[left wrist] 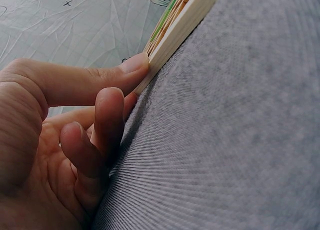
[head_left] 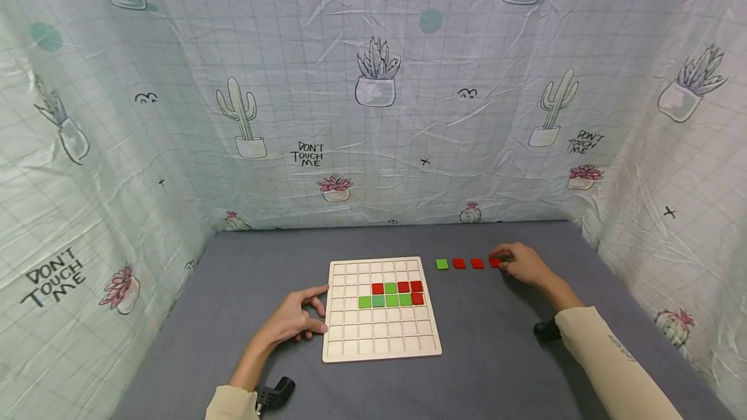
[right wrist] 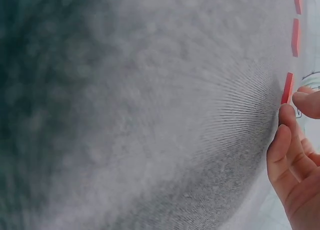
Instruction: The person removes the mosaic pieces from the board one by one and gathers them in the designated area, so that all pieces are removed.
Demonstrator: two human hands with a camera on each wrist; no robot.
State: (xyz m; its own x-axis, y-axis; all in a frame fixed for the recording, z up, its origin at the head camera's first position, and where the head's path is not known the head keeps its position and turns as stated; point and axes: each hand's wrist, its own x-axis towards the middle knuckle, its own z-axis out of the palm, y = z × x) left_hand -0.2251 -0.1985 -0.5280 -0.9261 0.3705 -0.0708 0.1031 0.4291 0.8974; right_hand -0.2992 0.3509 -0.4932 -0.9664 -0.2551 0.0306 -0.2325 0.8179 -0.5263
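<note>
Lying at the lower centre of the frame, the wooden grid board [head_left: 373, 345] has the left hand [head_left: 290, 317], thumb and forefinger extended, touching its left edge, probably steadying it. Right of centre, the right hand [head_left: 524, 263] pinches the end red tile [right wrist: 287, 88] of a row whose gaps likely leave fingertips room.

End red tile [head_left: 495, 264] partly hidden, sleeves [head_left: 613, 363] cropped

Curtained-off tabletop booth, cactus-print sheets [head_left: 432, 125] on three sides, grey fabric-covered table [head_left: 268, 255], wider room hidden
</note>
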